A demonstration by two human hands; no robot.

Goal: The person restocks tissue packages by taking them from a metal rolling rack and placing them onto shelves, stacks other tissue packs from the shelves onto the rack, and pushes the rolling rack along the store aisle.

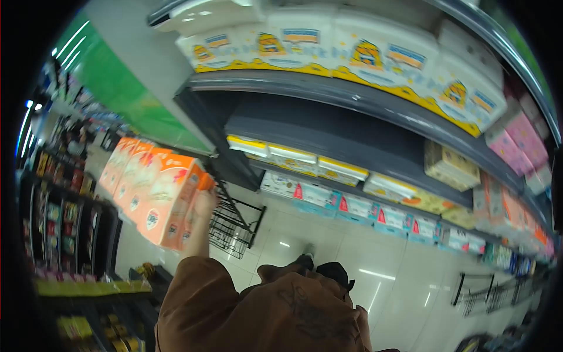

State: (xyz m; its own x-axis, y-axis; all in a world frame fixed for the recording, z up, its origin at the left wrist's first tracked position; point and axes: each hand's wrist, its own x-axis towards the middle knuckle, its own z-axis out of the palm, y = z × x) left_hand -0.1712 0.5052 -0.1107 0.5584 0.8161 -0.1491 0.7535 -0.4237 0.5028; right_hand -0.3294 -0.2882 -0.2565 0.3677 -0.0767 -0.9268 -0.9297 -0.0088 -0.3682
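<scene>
On the left, my left hand (204, 201) is closed on the end of a large orange and white multipack of tissues (149, 193). The pack hangs out at arm's length, tilted, with its printed front turned toward me. Low at my right side, part of my right hand (362, 317) shows beside the brown shirt (246, 311). Its fingers are hidden, and nothing can be made out in it.
White and yellow tissue packs (305, 44) line the upper shelf. Below them is a dark shelf (328, 132), then lower rows of packs (358, 205). Black wire racks (234, 226) stand on the tiled floor (293, 234). Other display shelves (64, 223) stand at left.
</scene>
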